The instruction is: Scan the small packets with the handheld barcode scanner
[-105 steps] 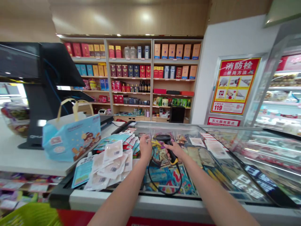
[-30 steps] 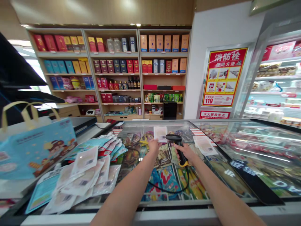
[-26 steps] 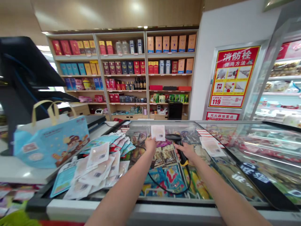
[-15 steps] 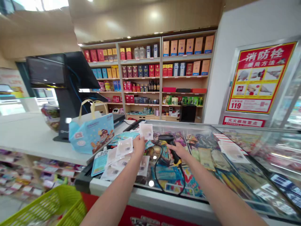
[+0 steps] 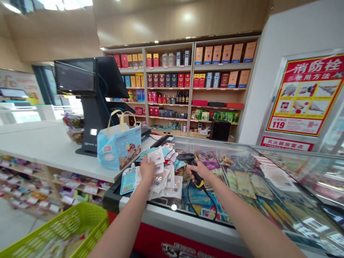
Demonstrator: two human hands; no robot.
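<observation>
My left hand (image 5: 147, 168) is over a pile of flat clear and teal packets (image 5: 163, 175) on the freezer's glass lid, its fingers closed on one clear packet (image 5: 156, 156) above the pile. My right hand (image 5: 200, 171) grips a black barcode scanner (image 5: 189, 161) with a yellow band, held just right of the pile. The scanner's black cable (image 5: 200, 211) loops down over the glass toward me.
A chest freezer with sliding glass lid (image 5: 255, 186) fills the front. A blue cartoon gift bag (image 5: 118, 145) and a black checkout terminal (image 5: 88, 93) stand on the white counter (image 5: 40, 147) at left. A green basket (image 5: 61, 233) is low left. Shelves of boxes (image 5: 188, 79) behind.
My left hand has carried the clear packet from beside the scanner leftward and down to the pile. My right hand still holds the scanner. My view has turned left.
</observation>
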